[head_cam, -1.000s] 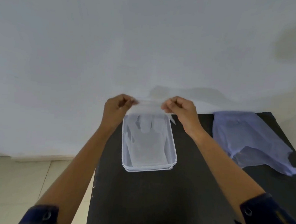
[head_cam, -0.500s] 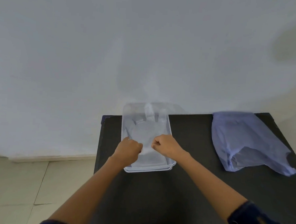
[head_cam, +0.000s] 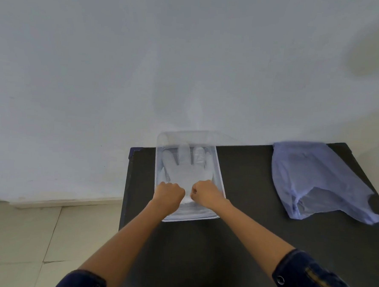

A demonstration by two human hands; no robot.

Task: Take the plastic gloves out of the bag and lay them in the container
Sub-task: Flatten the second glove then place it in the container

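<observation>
A clear rectangular plastic container (head_cam: 219, 180) stands on the black table near its back left. A see-through plastic glove (head_cam: 186, 167) lies flat inside it, fingers pointing toward the wall. My left hand (head_cam: 169, 195) and my right hand (head_cam: 205, 194) rest in the near half of the container, both closed on the glove's cuff edge, knuckles up. The pale blue plastic bag (head_cam: 315, 180) lies crumpled on the table to the right, apart from both hands.
The black table (head_cam: 244, 246) ends at a left edge just beside the container, with tiled floor (head_cam: 34, 233) below. A white wall (head_cam: 189, 65) rises directly behind the table's back edge.
Both hands came down and toward me from above the container's far end, drawing the glove down flat into the container. The bag has not moved.
</observation>
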